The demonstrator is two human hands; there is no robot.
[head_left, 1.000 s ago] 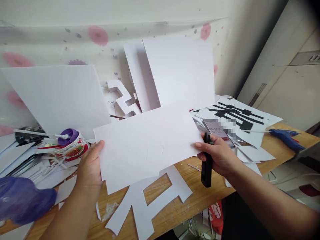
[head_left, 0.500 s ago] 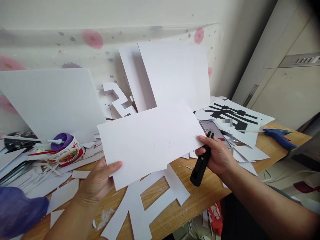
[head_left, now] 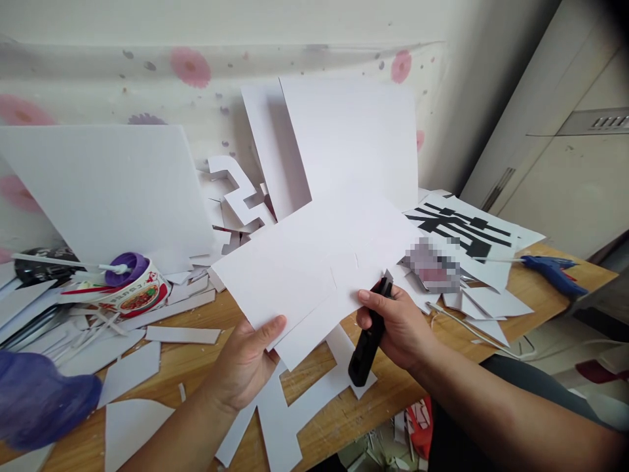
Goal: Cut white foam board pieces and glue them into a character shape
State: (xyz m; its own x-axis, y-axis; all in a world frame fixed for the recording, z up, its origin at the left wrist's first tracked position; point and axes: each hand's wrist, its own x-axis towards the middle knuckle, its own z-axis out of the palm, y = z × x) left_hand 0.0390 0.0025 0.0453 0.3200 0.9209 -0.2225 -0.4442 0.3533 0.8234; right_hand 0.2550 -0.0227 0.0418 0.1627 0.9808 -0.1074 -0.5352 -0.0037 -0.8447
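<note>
A white rectangular board [head_left: 304,275] with a few thin cut lines is held up above the table, tilted. My left hand [head_left: 248,357] pinches its lower left corner, thumb on top. My right hand [head_left: 393,321] is closed around a black utility knife [head_left: 366,351], its blade end pointing up and away; the thumb and fingertips sit at the board's near right edge. Below the board lies a white cut-out shape [head_left: 280,426] with angular openings, partly hidden by the board and the knife.
Large white boards [head_left: 358,137] lean against the wall, another [head_left: 108,190] at left. A paper bowl [head_left: 142,295] stands among white scraps. At right are a sheet with black shapes [head_left: 457,226], a blurred-out phone [head_left: 432,265] and a blue glue gun [head_left: 553,272]. A purple object [head_left: 44,400] is at lower left.
The board has turned counterclockwise, its left end now nearer me. Both hands moved with it: my left hand rightward, my right hand leftward with the knife.
</note>
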